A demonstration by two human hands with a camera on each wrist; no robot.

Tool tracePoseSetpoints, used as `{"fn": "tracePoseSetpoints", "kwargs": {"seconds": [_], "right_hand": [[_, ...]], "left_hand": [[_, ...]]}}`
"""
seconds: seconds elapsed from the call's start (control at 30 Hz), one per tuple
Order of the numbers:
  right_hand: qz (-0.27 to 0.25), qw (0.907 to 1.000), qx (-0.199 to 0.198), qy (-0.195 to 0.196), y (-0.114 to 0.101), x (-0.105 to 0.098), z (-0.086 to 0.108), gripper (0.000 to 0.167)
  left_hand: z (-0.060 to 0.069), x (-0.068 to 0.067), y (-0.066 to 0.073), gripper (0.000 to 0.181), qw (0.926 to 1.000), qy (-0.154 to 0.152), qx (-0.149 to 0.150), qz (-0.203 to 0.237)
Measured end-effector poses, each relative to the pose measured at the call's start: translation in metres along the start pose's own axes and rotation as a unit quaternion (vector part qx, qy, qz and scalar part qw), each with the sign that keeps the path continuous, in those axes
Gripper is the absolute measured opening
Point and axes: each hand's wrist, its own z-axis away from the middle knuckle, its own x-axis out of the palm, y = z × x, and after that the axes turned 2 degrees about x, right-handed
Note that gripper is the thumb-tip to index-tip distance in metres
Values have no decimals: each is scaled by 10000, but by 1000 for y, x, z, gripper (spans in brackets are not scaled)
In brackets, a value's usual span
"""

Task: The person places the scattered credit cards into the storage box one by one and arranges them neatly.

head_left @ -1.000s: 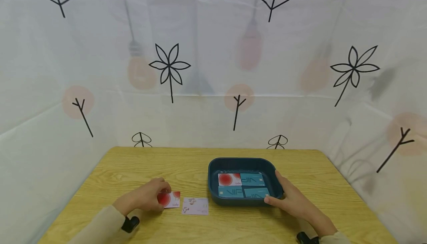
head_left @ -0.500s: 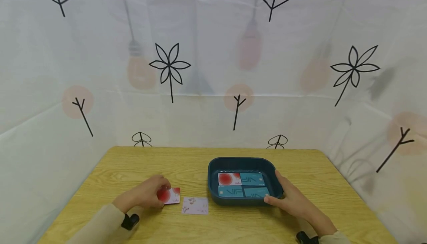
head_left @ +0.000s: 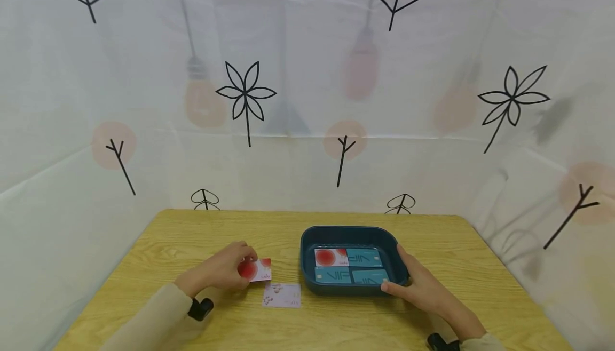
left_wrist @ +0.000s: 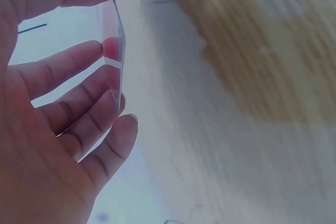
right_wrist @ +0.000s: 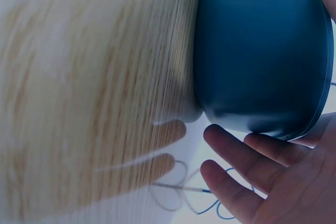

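Note:
My left hand [head_left: 223, 266] pinches a red-and-white card [head_left: 259, 270] between thumb and fingertips. The left wrist view shows this card edge-on [left_wrist: 121, 51], apparently raised off the table. Just in front of it a pale pink card with a floral print [head_left: 281, 295] lies flat. At the near right corner of a dark blue rectangular box [head_left: 353, 290], my right hand [head_left: 425, 287] holds on, thumb at the front and index finger along the right side. In the right wrist view, two fingers extend free below the box's side [right_wrist: 262, 51]. Inside lie a red-and-white card [head_left: 330, 257] and three teal VIP cards [head_left: 363, 258].
A light wood table [head_left: 216, 228] carries everything. White cloth [head_left: 288, 175] printed with plants and lamp bulbs hangs behind it and along both sides. Dark wrist straps [head_left: 200, 308] sit on both wrists, below beige sleeves.
My left hand has shifted the red-and-white card right and away from me, to behind the pale pink card. My right hand and the box stay put.

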Motion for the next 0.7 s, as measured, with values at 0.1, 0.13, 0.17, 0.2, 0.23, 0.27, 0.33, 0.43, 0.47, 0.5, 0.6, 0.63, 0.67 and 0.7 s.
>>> {"fn": "tracePoseSetpoints", "kwargs": {"seconds": [0.1, 0.13, 0.17, 0.2, 0.23, 0.27, 0.33, 0.43, 0.47, 0.5, 0.6, 0.63, 0.67, 0.7], "right_hand": [[18, 10000, 0, 16, 0, 0, 0, 104], [34, 10000, -4, 26, 0, 0, 1, 104], [42, 10000, -5, 34, 0, 0, 1, 104], [52, 10000, -9, 45, 0, 0, 1, 104], [54, 10000, -12, 50, 0, 0, 1, 104], [57, 10000, -13, 51, -1, 0, 2, 104], [39, 10000, -7, 42, -1, 0, 2, 104], [21, 10000, 0, 50, -2, 0, 2, 104], [22, 10000, -10, 65, -1, 0, 1, 104], [27, 10000, -23, 78, -1, 1, 1, 104], [59, 9999, -40, 94, -1, 1, 0, 104], [72, 9999, -37, 93, 0, 1, 0, 104], [77, 9999, -35, 88, 0, 2, 0, 104], [80, 9999, -28, 79, 1, 2, 0, 104]], "left_hand": [[-6, -1, 3, 40, 9998, 96, 98, -117], [-8, -2, 5, 40, 9998, 130, 128, -106], [-9, -3, 6, 40, 9997, 159, 162, -118], [-11, -3, 7, 40, 9996, 175, 190, -130], [-13, -4, 8, 40, 9995, 187, 209, -157], [-14, -6, 10, 39, 9994, 185, 233, -152], [-17, -8, 13, 39, 9993, 190, 272, -146], [-21, -13, 17, 40, 9989, 223, 347, -221], [-23, -14, 18, 41, 9988, 249, 369, -212], [-24, -16, 20, 41, 9987, 265, 369, -236], [-29, -21, 24, 42, 9987, 263, 365, -257], [-30, -22, 25, 42, 9987, 259, 370, -250], [-32, -24, 27, 43, 9988, 250, 351, -233], [-34, -25, 28, 42, 9988, 241, 349, -239]]}}
